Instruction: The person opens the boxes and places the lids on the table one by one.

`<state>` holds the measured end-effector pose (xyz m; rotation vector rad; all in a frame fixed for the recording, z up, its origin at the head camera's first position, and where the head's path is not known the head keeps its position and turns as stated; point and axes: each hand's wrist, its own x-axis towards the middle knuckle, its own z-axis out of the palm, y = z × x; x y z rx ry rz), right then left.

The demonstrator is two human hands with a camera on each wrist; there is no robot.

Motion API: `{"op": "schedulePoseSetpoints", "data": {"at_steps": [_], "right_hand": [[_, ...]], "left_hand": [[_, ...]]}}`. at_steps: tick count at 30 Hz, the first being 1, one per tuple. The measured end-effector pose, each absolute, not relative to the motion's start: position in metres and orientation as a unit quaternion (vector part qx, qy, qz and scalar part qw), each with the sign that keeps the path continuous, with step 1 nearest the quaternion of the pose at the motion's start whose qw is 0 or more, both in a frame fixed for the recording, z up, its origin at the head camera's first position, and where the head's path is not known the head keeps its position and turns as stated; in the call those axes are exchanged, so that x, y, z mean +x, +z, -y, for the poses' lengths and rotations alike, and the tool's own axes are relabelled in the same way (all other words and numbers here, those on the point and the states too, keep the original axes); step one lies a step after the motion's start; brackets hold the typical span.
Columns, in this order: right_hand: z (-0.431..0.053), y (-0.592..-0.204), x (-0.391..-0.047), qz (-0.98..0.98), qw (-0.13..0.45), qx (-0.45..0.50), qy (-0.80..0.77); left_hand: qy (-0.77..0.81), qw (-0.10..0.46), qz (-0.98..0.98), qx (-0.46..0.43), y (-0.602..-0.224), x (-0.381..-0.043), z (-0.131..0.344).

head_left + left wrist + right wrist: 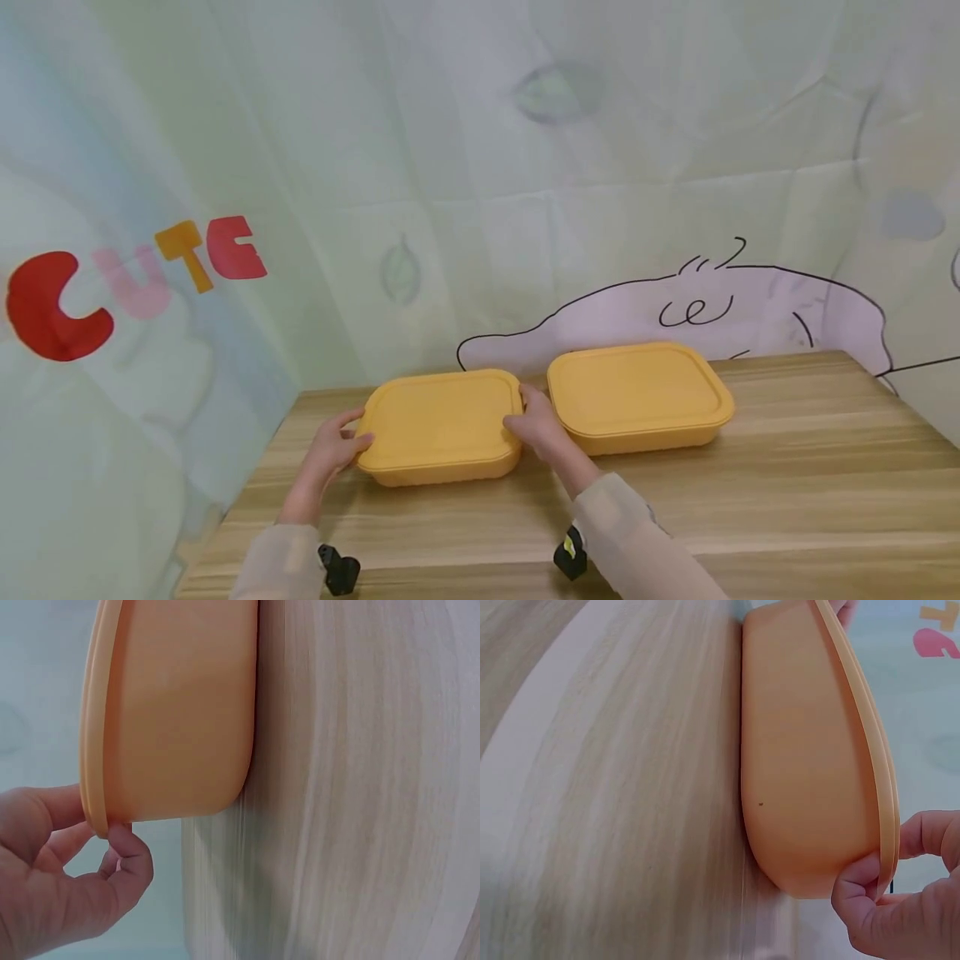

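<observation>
A yellow lidded storage box (441, 425) sits on the wooden table between both hands. At its left end my left hand (333, 446) pinches the rim, thumb over the lid and fingers curled beneath the edge. My right hand (536, 417) grips the opposite end the same way, its thumb on the lid top. In the left wrist view the box wall (180, 712) stands with its base along the tabletop, and the left hand (67, 877) holds the lid edge. The right wrist view has the right hand (907, 900) pinching the rim at the box's corner.
A second yellow lidded box (641, 392) stands just right of the first, close by my right hand. The wooden table (825, 467) ends at a printed fabric backdrop (450, 167) behind and to the left. Black wrist devices (341, 571) sit at both sleeves.
</observation>
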<state>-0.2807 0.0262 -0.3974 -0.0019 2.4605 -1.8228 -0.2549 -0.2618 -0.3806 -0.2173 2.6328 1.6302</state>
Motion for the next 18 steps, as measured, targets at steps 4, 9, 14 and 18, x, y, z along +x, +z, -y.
{"op": "schedulePoseSetpoints", "data": {"at_steps": [4, 9, 14, 18], "right_hand": [[-0.027, -0.400, -0.277, -0.790, 0.054, -0.012, -0.610], [-0.030, -0.402, -0.274, -0.768, 0.072, -0.016, -0.636], [-0.033, -0.402, -0.271, -0.767, 0.085, -0.017, -0.636], [-0.033, -0.401, -0.269, -0.771, 0.092, -0.014, -0.630]], "left_hand": [[0.525, 0.019, -0.848, -0.071, -0.380, -0.251, 0.264], [0.535, 0.025, -0.842, -0.065, -0.383, -0.248, 0.265], [0.542, 0.028, -0.837, -0.063, -0.383, -0.247, 0.266], [0.541, 0.029, -0.838, -0.061, -0.383, -0.245, 0.268]]}}
